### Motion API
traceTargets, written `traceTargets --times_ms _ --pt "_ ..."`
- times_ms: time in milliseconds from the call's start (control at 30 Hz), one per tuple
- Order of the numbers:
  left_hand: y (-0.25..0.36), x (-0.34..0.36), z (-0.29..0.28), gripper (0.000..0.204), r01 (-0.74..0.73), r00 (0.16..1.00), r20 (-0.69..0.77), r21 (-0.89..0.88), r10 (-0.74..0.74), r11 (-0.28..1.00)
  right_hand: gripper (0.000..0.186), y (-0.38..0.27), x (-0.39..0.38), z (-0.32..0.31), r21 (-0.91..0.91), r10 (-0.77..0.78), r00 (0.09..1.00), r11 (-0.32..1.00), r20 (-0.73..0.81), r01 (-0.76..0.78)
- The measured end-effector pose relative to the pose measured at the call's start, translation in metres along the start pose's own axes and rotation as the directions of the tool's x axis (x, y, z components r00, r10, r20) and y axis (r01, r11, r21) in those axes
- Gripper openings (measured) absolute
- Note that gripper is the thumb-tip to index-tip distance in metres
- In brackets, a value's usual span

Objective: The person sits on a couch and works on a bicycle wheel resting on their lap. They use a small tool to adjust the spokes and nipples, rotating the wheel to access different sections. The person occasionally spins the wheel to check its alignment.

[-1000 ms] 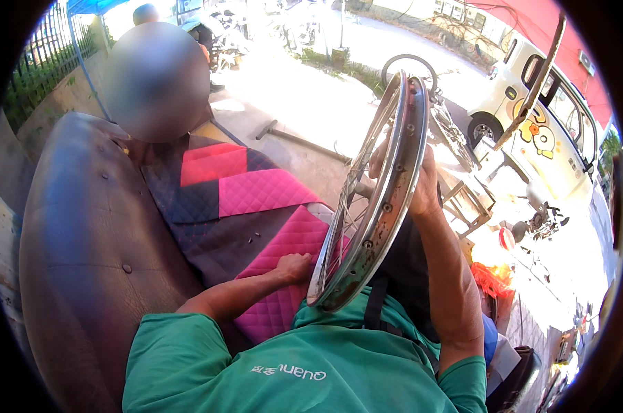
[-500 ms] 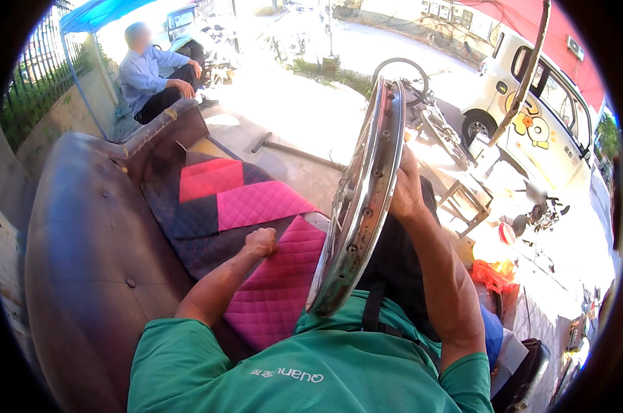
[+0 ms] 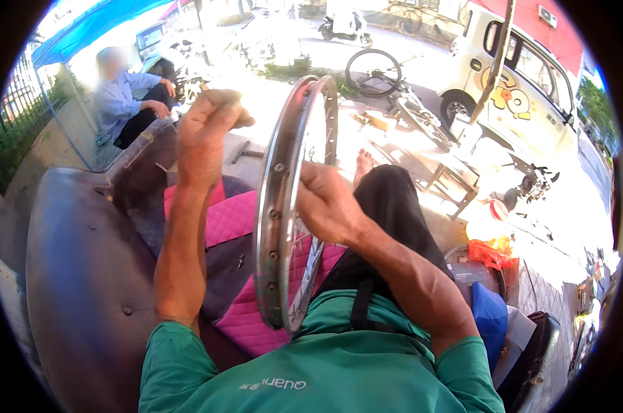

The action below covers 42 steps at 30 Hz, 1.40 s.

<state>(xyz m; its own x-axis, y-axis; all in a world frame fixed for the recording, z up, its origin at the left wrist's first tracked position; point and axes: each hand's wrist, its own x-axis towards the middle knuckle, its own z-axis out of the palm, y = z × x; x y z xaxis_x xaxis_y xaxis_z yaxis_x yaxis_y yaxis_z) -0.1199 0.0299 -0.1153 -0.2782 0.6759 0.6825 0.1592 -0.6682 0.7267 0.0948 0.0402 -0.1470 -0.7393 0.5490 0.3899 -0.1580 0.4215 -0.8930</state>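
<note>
A bare bicycle wheel [image 3: 273,227], a silver rim with spokes and no tyre, stands nearly edge-on in front of me over my lap. My right hand [image 3: 328,203] reaches into its right side with curled fingers, gripping it among the spokes. The rim partly covers those fingertips, so the exact hold is hidden. To the left of the wheel, my left hand [image 3: 211,134] is raised above the sofa, clear of the rim. Its fingers are pinched together, and whatever they may hold is too small to make out.
On my left is a brown padded sofa [image 3: 98,261] with a pink quilted cover [image 3: 239,220]. A seated person [image 3: 129,96] is at its far end. Ahead lie a bicycle [image 3: 421,120] and a wooden stool [image 3: 456,182]; a white van [image 3: 511,82] stands beyond. An orange plastic bag [image 3: 491,253] is at right.
My left hand has risen from the pink cover to high beside the wheel. The wheel has shifted left and is more upright. My right hand has moved lower, from the rim to the spokes.
</note>
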Motion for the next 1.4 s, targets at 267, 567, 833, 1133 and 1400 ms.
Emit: traceTargets --times_ms 267,567,833,1133,1400 --pt "0.044 0.038 0.056 0.013 0.015 0.940 0.332 0.176 -0.074 0.984 0.031 0.004 0.002 0.013 -0.071 -0.181 0.982 0.980 0.053 0.185" --pt "0.056 0.051 0.067 0.011 -0.016 0.913 0.386 0.358 -0.132 0.934 0.023 0.019 -0.001 0.025 -0.247 -0.343 0.936 0.903 0.078 0.351" --pt "0.045 0.047 0.081 0.017 -0.220 0.886 0.464 0.429 -0.005 0.876 0.026 0.005 -0.020 0.025 -0.156 -0.262 0.958 0.948 0.119 0.278" --pt "0.043 0.044 0.069 0.017 -0.336 0.870 0.488 0.471 0.077 0.815 0.021 0.027 -0.031 0.019 -0.253 -0.392 0.920 0.891 -0.013 0.376" --pt "0.038 0.049 0.067 0.020 -0.358 0.859 0.504 0.465 0.091 0.810 0.025 0.080 -0.068 -0.050 -0.131 0.120 0.920 0.975 -0.374 -0.180"
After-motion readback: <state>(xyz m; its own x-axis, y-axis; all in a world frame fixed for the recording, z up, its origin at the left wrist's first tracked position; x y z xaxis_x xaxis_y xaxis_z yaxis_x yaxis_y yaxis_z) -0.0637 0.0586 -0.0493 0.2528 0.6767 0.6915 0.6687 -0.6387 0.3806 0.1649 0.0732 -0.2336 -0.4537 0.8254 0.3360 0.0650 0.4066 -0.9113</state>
